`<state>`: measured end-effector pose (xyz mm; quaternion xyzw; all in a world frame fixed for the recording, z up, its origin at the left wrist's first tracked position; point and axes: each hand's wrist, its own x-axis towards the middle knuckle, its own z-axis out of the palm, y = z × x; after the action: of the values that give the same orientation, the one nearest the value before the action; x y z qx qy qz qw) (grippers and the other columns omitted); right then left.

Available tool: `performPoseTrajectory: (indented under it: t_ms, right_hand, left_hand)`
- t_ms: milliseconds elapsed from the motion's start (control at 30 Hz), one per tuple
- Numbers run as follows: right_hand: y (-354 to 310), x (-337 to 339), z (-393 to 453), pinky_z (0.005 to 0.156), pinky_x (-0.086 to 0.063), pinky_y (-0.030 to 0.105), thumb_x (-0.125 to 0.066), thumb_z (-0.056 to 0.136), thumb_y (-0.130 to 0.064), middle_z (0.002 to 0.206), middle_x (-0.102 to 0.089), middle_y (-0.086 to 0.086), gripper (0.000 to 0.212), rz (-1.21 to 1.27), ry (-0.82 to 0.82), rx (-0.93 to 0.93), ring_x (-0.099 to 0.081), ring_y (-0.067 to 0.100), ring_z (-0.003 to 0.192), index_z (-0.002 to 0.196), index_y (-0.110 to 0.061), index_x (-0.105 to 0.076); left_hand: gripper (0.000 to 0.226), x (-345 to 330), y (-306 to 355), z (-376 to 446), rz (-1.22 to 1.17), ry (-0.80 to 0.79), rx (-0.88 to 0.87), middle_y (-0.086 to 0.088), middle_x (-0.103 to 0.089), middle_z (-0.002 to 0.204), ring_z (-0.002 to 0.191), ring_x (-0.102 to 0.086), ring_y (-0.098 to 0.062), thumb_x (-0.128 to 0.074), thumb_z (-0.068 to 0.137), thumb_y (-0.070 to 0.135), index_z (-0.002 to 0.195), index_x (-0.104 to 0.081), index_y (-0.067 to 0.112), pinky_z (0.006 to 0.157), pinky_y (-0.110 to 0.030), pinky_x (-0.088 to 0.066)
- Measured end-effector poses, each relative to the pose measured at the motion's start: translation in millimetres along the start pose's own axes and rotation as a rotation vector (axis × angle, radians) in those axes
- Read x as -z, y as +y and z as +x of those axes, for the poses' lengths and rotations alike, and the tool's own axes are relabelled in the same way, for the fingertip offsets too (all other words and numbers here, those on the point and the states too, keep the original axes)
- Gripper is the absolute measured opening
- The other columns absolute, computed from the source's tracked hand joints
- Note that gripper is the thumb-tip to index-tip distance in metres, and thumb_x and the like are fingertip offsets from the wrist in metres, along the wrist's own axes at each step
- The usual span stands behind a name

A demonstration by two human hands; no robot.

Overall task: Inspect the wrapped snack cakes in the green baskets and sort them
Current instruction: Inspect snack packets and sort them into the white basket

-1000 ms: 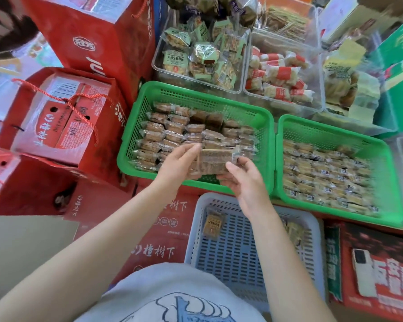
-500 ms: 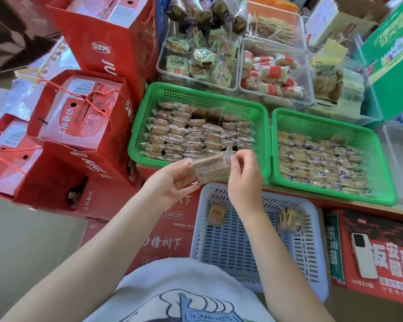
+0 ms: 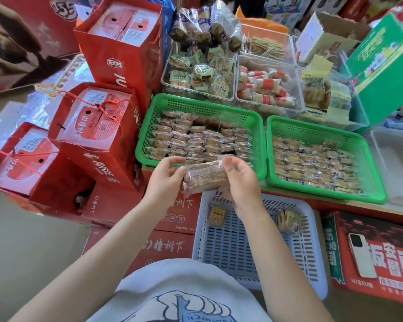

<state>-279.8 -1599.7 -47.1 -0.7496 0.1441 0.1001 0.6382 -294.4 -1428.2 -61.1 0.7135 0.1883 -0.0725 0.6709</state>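
**Clear-wrapped snack cake held up for checking**

Clear film, brown cake (image 3: pixel 204 176) at frame centre, pinched endwise between left hand (image 3: pixel 164 180) and right hand (image 3: pixel 241 182). Raised above pale basket (image 3: pixel 312 263), below left green basket (image 3: pixel 144 135), likely for inspection before sorting.

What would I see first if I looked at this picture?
Probably the left hand and right hand in the middle, holding a clear-wrapped brown snack cake. Behind them sit two bright green plastic baskets full of wrapped cakes, with a pale blue slotted basket below.
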Motion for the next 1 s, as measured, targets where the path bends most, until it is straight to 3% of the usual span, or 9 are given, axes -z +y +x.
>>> performPoseTrajectory:
  t_ms: [33,100,233,433,600,700,800,933,1000]
  right_hand:
    - [-0.9,2.6,-1.4,0.042,-0.042,0.022,-0.057,0.096,-0.044,0.075,-0.066,-0.004,0.041,0.158,-0.082,-0.072,-0.053,0.007,0.050,0.123,-0.014,-0.062]
    - [-2.5,8.5,-4.1,0.034,-0.025,0.016,-0.051,0.101,-0.030,0.058,-0.060,-0.009,0.033,0.424,-0.236,-0.146,-0.037,0.002,0.038,0.124,-0.006,-0.058]
    - [-6.6,15.1,-6.9,0.030,-0.020,0.016,-0.048,0.103,-0.016,0.056,-0.059,-0.005,0.007,0.584,-0.214,-0.159,-0.033,0.003,0.032,0.101,-0.011,-0.053]
    - [-3.5,18.1,-7.0,0.032,-0.022,0.017,-0.048,0.104,-0.019,0.074,-0.064,0.008,0.016,0.553,-0.213,-0.150,-0.034,0.006,0.034,0.100,-0.006,-0.056]
    - [1.6,7.8,-6.5,0.031,-0.025,0.018,-0.051,0.104,-0.017,0.056,-0.057,-0.004,0.010,0.549,-0.013,-0.166,-0.035,0.006,0.033,0.107,-0.008,-0.053]
    - [6.6,4.5,-1.5,0.032,-0.023,0.021,-0.052,0.104,-0.017,0.053,-0.051,-0.005,0.010,0.550,0.111,-0.161,-0.031,0.008,0.034,0.108,-0.008,-0.051]
    - [11.1,2.2,1.6,0.033,-0.023,0.022,-0.053,0.103,-0.018,0.051,-0.048,-0.006,0.007,0.569,0.135,-0.185,-0.030,0.008,0.036,0.106,-0.012,-0.051]
    - [16.5,-2.8,0.6,0.033,-0.022,0.020,-0.051,0.104,-0.016,0.050,-0.046,-0.006,0.001,0.626,0.121,-0.232,-0.029,0.008,0.036,0.105,-0.016,-0.050]
    - [18.0,-4.1,-2.1,0.034,-0.020,0.020,-0.049,0.105,-0.015,0.047,-0.044,-0.007,0.003,0.604,0.116,-0.242,-0.029,0.008,0.035,0.104,-0.018,-0.050]
  left_hand:
    - [0.019,1.9,2.0,-0.7,-0.019,-0.039,0.006,-0.012,-0.073,0.093,0.073,-0.068,-0.022,-0.053,0.104,0.013,0.118,-0.064,0.020,0.074,-0.047,-0.060]
    - [0.020,6.3,5.5,-1.3,-0.070,-0.103,0.007,-0.017,-0.074,0.097,0.081,-0.065,-0.032,-0.054,0.103,0.010,0.112,-0.069,0.019,0.083,-0.056,-0.055]
    - [0.014,9.5,14.7,-1.4,-0.133,-0.233,0.030,-0.007,-0.066,0.077,0.069,-0.058,-0.023,-0.053,0.102,0.002,0.107,-0.065,0.008,0.071,-0.040,-0.051]
    - [0.009,20.9,24.5,2.5,-0.123,-0.459,0.039,-0.004,-0.066,0.080,0.066,-0.058,-0.013,-0.059,0.096,-0.002,0.099,-0.063,0.005,0.065,-0.024,-0.054]
    - [0.016,14.5,14.0,1.8,-0.025,-0.198,-0.074,-0.008,-0.073,0.085,0.080,-0.070,-0.028,-0.067,0.095,0.009,0.109,-0.064,0.016,0.076,-0.036,-0.059]
    - [0.010,8.9,11.6,-7.9,0.095,-0.238,-0.192,0.002,-0.074,0.094,0.089,-0.073,-0.016,-0.070,0.094,0.021,0.104,-0.070,0.021,0.079,-0.029,-0.061]
    - [0.019,13.2,6.5,-10.1,0.428,-0.200,-0.442,0.012,-0.065,0.106,0.086,-0.068,-0.002,-0.079,0.085,0.029,0.101,-0.069,0.026,0.074,-0.020,-0.057]
    - [0.016,23.4,2.8,-5.0,0.684,-0.108,-0.702,0.007,-0.061,0.102,0.076,-0.065,-0.006,-0.076,0.086,0.032,0.090,-0.069,0.018,0.065,-0.032,-0.058]
    - [0.014,24.7,0.8,-2.3,0.805,-0.138,-0.817,0.006,-0.060,0.104,0.082,-0.060,-0.013,-0.074,0.088,0.029,0.089,-0.065,0.017,0.065,-0.034,-0.057]
